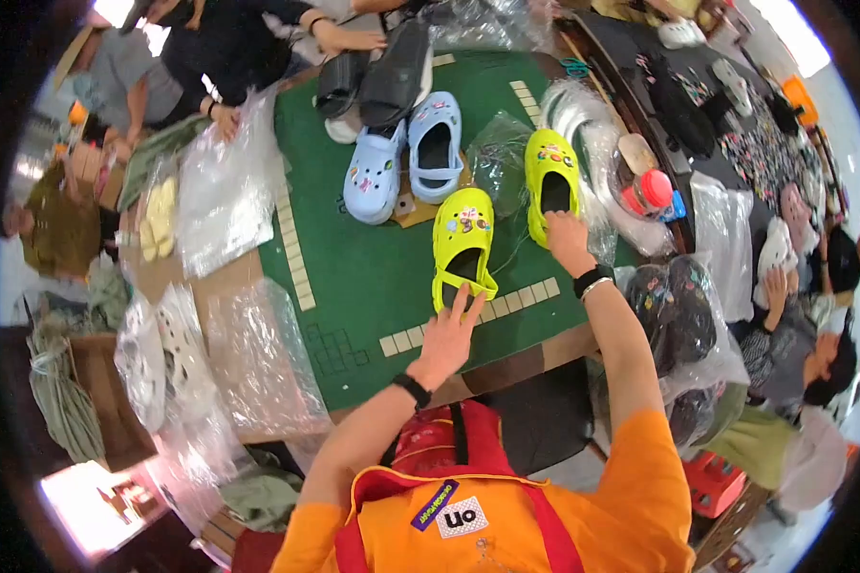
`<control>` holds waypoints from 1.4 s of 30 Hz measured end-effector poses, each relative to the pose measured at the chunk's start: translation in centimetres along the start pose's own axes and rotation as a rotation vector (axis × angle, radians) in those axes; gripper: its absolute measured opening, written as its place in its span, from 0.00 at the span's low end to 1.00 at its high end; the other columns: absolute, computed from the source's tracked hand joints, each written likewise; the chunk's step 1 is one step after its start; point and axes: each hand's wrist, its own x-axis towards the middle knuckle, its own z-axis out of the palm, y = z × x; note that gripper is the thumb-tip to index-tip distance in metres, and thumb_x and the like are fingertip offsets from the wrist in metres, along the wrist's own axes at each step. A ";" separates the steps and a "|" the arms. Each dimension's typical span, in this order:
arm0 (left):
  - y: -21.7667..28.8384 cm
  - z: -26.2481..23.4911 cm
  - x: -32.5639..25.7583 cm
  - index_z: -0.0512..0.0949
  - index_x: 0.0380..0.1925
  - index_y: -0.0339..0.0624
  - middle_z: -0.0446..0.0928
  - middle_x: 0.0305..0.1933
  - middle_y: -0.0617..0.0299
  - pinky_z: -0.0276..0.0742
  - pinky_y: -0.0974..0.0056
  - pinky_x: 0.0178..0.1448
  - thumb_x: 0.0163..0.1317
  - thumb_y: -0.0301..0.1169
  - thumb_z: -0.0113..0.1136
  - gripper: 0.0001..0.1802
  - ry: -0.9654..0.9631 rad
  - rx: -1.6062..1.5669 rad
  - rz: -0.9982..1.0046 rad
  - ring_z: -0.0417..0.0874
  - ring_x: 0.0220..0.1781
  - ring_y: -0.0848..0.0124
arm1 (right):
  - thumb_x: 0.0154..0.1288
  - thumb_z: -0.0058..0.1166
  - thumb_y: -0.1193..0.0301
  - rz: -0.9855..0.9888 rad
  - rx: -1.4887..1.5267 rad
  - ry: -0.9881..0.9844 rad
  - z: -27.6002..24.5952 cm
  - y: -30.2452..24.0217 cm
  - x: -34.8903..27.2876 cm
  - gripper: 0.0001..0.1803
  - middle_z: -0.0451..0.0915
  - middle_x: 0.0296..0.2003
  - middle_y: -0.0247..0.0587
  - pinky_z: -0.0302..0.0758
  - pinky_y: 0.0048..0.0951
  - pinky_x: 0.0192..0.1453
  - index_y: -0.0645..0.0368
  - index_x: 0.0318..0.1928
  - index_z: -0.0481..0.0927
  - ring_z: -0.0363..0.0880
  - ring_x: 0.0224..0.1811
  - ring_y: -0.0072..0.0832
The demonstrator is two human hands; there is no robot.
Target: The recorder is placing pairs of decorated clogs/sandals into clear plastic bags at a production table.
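Bright yellow-green is the colour of the two clogs under my hands; the left clog (466,224) sits at the middle of the frame, and the right clog (551,177) sits a bit higher and to the right; both have little charms on top, and their toes point to the top of the frame. My left hand (444,342) has its fingers spread, with the tips touching the back strap of the left clog; my right hand (569,244) is at the heel of the right clog with its fingers bent, but I cannot tell if they pinch it. Under the shoes is a green mat (339,277) with pale squares along its edges; just above and left of my clogs are two light blue clogs (375,174); past them are black slides (394,78), and someone else's hand (349,38) is next to those, near the top. A crinkly clear bag (499,158) lies between the blue pair and my right clog; a jar with a red lid (655,187) stands at the right; white clogs (177,339) in clear plastic lie at the left side.
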 end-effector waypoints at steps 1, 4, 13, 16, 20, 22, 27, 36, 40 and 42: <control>0.3 -0.1 0.7 0.58 0.59 0.52 0.50 0.65 0.54 0.59 0.51 0.56 0.43 0.31 0.59 0.39 0.141 0.197 0.070 0.66 0.53 0.54 | 0.49 0.55 0.63 0.006 0.061 0.091 -1.1 0.2 0.2 0.18 0.76 0.38 0.41 0.69 0.47 0.43 0.52 0.42 0.75 0.73 0.44 0.38; 0.5 -0.1 2.2 0.64 0.52 0.47 0.59 0.59 0.56 0.65 0.54 0.44 0.44 0.31 0.59 0.31 0.336 0.410 0.118 0.69 0.46 0.56 | 0.49 0.55 0.64 -0.052 0.217 0.206 -5.8 -0.1 -0.7 0.16 0.77 0.33 0.45 0.71 0.42 0.41 0.53 0.41 0.76 0.76 0.39 0.40; -3.1 -5.7 -0.1 0.72 0.33 0.34 0.71 0.35 0.53 0.70 0.61 0.40 0.47 0.34 0.62 0.17 0.413 -0.514 -0.217 0.74 0.37 0.60 | 0.50 0.57 0.68 -0.160 0.930 -0.272 -14.4 -3.0 -7.6 0.19 0.76 0.24 0.40 0.69 0.25 0.34 0.68 0.42 0.74 0.73 0.27 0.21; -4.5 -8.1 -2.7 0.72 0.35 0.34 0.71 0.34 0.54 0.70 0.63 0.41 0.48 0.34 0.62 0.17 0.522 -0.596 -0.224 0.74 0.36 0.63 | 0.50 0.58 0.67 -0.281 0.896 -0.394 -14.9 -6.6 -8.9 0.19 0.78 0.27 0.43 0.70 0.26 0.36 0.66 0.41 0.75 0.75 0.29 0.25; -6.2 -10.2 -6.0 0.72 0.33 0.36 0.70 0.35 0.53 0.69 0.61 0.42 0.47 0.34 0.61 0.16 0.598 -0.484 -0.247 0.74 0.38 0.59 | 0.49 0.58 0.66 -0.321 0.816 -0.254 -13.4 -13.3 -9.9 0.18 0.78 0.32 0.48 0.71 0.31 0.40 0.62 0.40 0.76 0.78 0.34 0.39; -6.8 -11.0 -7.8 0.70 0.33 0.37 0.70 0.36 0.51 0.68 0.58 0.42 0.45 0.33 0.61 0.16 0.624 -0.413 -0.209 0.72 0.39 0.53 | 0.49 0.58 0.66 -0.337 0.709 -0.170 -14.0 -17.2 -10.6 0.18 0.78 0.33 0.49 0.71 0.33 0.41 0.62 0.40 0.76 0.77 0.35 0.42; -11.8 -10.3 -11.4 0.70 0.34 0.38 0.70 0.37 0.52 0.69 0.57 0.42 0.46 0.34 0.59 0.16 0.669 -0.409 -0.230 0.72 0.40 0.53 | 0.48 0.57 0.65 -0.501 0.492 0.322 -10.9 -24.8 -12.6 0.16 0.76 0.28 0.42 0.70 0.39 0.35 0.55 0.39 0.77 0.74 0.32 0.41; -21.6 -7.8 -23.2 0.69 0.47 0.45 0.67 0.50 0.54 0.69 0.58 0.51 0.52 0.32 0.56 0.20 0.244 -0.270 -0.171 0.71 0.48 0.55 | 0.48 0.56 0.69 -0.388 0.556 -0.028 -0.5 -27.6 -16.6 0.17 0.73 0.36 0.49 0.68 0.40 0.44 0.60 0.40 0.73 0.71 0.41 0.45; -28.8 -7.1 -30.9 0.64 0.51 0.53 0.63 0.49 0.56 0.65 0.46 0.48 0.40 0.35 0.63 0.33 0.127 0.215 -0.583 0.64 0.54 0.54 | 0.50 0.55 0.71 -0.207 0.586 0.161 -3.5 -29.4 -17.9 0.18 0.73 0.41 0.45 0.67 0.38 0.49 0.59 0.44 0.73 0.70 0.45 0.42; -31.2 -6.8 -32.6 0.64 0.51 0.54 0.63 0.49 0.56 0.65 0.45 0.48 0.40 0.35 0.63 0.33 0.166 0.280 -0.548 0.64 0.53 0.54 | 0.52 0.54 0.72 -0.178 0.726 0.134 -3.4 -30.6 -18.5 0.17 0.74 0.39 0.45 0.68 0.34 0.48 0.60 0.44 0.73 0.72 0.44 0.38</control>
